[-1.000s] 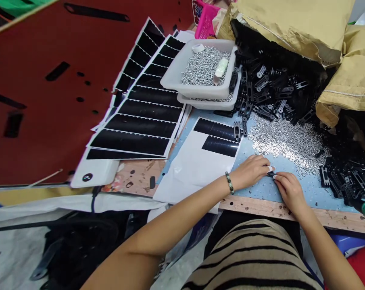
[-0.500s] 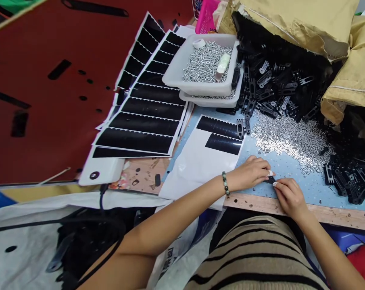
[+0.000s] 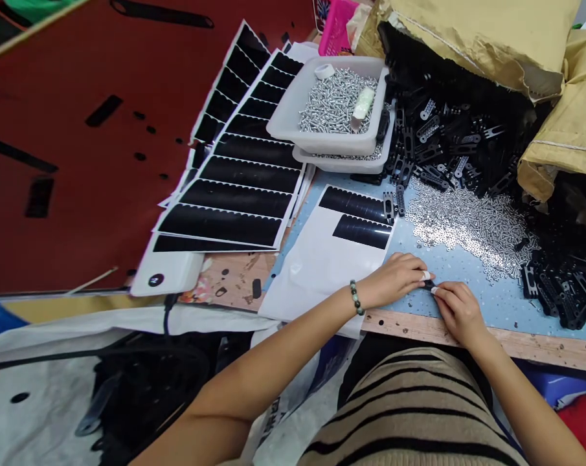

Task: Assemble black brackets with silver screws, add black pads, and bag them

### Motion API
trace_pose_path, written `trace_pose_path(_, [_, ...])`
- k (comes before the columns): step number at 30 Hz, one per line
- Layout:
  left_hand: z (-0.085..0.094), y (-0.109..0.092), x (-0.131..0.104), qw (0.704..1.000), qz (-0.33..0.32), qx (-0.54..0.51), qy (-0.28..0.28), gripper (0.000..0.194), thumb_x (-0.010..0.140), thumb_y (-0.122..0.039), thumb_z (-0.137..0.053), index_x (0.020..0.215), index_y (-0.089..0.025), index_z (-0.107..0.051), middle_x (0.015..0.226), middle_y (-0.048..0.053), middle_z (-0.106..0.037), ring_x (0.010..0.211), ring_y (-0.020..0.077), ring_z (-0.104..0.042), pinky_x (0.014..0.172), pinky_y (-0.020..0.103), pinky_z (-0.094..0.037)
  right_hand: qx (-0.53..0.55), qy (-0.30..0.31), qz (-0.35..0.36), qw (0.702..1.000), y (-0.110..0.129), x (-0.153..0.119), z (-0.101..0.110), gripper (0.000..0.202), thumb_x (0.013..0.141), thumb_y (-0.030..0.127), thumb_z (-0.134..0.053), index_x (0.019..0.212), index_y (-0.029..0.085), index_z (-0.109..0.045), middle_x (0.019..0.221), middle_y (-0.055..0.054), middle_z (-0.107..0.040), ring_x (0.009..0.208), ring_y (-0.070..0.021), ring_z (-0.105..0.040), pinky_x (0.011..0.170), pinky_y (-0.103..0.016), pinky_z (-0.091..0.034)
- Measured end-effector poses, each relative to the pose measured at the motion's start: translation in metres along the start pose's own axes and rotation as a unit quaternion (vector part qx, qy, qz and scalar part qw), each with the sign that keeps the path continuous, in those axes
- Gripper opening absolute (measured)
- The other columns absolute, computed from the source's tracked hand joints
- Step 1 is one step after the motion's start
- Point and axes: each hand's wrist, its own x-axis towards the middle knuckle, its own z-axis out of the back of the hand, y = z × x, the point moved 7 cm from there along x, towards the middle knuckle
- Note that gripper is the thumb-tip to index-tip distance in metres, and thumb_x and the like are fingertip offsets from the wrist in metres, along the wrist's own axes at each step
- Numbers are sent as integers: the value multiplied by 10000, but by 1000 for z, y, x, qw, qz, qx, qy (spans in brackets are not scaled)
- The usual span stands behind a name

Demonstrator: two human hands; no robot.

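Observation:
Near the front edge of the blue work surface, my left hand (image 3: 395, 279) and my right hand (image 3: 460, 310) meet over a small black plastic part (image 3: 427, 285). Both hands pinch it from opposite sides, and my fingers cover most of it. White wraps show on fingertips of both hands, and a beaded bracelet circles my left wrist. Just left of my left hand lies a white backing sheet (image 3: 316, 272) with two black sticker strips (image 3: 363, 230) on it. Beyond my hands spreads a pile of small silver screws and nuts (image 3: 472, 226).
Black plastic parts (image 3: 433, 142) are heaped at the back, with more (image 3: 564, 294) at the right. Two stacked white tubs (image 3: 293, 129) hold silver screws. Sheets of black stickers (image 3: 234, 194) lie left, over a white device (image 3: 166, 272). Brown paper sacks (image 3: 487, 39) stand behind.
My hands have shifted slightly left, still pinching the small black part together. The whole view has moved a little; the piles and tubs stay as they were.

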Motion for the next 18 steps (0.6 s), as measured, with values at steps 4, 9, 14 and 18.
trace_pose_path(4, [2, 1, 2, 1000, 4, -2, 0, 224, 933, -222, -499, 1107, -233, -640, 1052, 47, -623, 980, 186, -529, 900, 330, -369, 1, -19, -17, 1000, -1, 4, 0, 236, 902, 145, -479, 1077, 220, -618, 970, -89, -644, 891, -193, -593, 784, -385, -533])
trace_pose_path(9, [10, -6, 11, 1000, -19, 10, 18, 228, 933, -223, -501, 1121, -223, -630, 1045, 48, -634, 980, 188, -532, 881, 323, -378, 4, -61, -22, 998, -2, 0, 7, 219, 885, 138, -507, 1053, 225, -618, 948, -82, -633, 870, -191, -600, 758, -376, -533])
trace_pose_path(14, [11, -3, 15, 998, -32, 27, 50, 186, 904, -217, -556, 1056, -242, -660, 1021, 36, -648, 991, 199, -537, 871, 333, -372, -14, -33, -8, 999, 1, 2, 0, 215, 885, 147, -505, 1054, 213, -622, 933, -88, -637, 869, -197, -596, 760, -374, -530])
trace_pose_path(18, [3, -2, 12, 999, -24, -2, 28, 196, 920, -214, -524, 1065, -231, -654, 1019, 37, -642, 962, 183, -547, 866, 319, -385, -27, -47, -47, 997, -3, -2, 0, 201, 881, 161, -489, 1005, 217, -638, 924, -81, -639, 853, -197, -595, 758, -376, -521])
